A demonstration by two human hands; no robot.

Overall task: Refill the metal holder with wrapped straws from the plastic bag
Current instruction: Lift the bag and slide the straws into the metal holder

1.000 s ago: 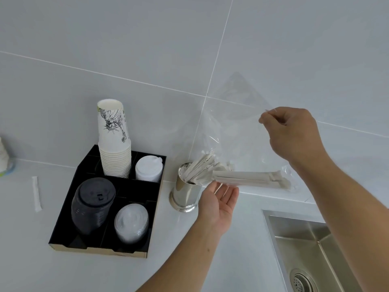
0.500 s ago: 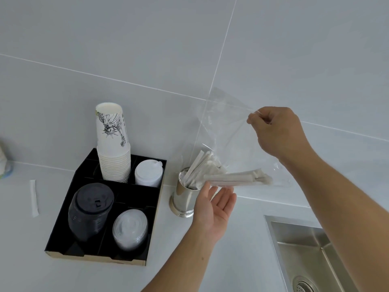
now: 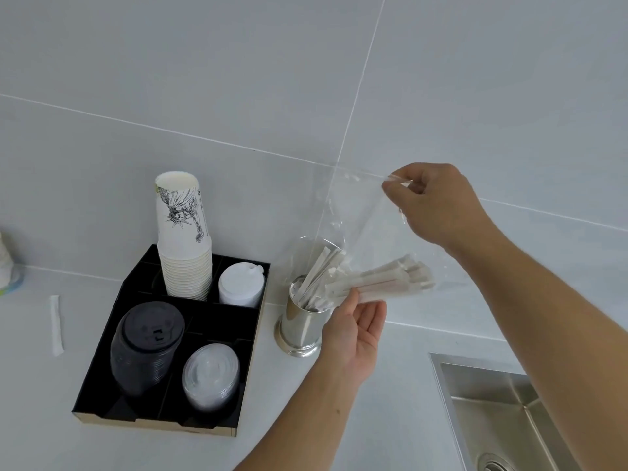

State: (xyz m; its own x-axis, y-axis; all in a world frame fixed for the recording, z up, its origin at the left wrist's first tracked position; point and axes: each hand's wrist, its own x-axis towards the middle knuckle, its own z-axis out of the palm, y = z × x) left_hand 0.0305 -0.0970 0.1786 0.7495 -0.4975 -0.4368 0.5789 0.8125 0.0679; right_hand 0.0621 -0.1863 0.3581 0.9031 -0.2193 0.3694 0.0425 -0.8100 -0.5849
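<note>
A shiny metal holder point(image 3: 300, 326) stands on the white counter beside the black tray, with several wrapped straws point(image 3: 319, 266) leaning in it. My right hand point(image 3: 438, 202) pinches the upper corner of a clear plastic bag point(image 3: 360, 219) and holds it tilted above the holder. A bundle of wrapped straws point(image 3: 384, 278) lies in the bag, its left end over the holder's mouth. My left hand point(image 3: 355, 329), palm up with fingers spread, sits just under that bundle, fingertips touching it through the bag.
A black divided tray point(image 3: 217, 305) at left holds a stack of paper cups point(image 3: 183, 239), white lids point(image 3: 240, 283), black lids point(image 3: 146, 345) and clear lids point(image 3: 210, 377). One loose wrapped straw point(image 3: 56, 324) lies on the counter far left. A steel sink point(image 3: 509, 413) is at lower right.
My right hand moved left and lifted the bag's end, so the straw bundle now slopes down toward the holder. My left hand stayed under the bundle.
</note>
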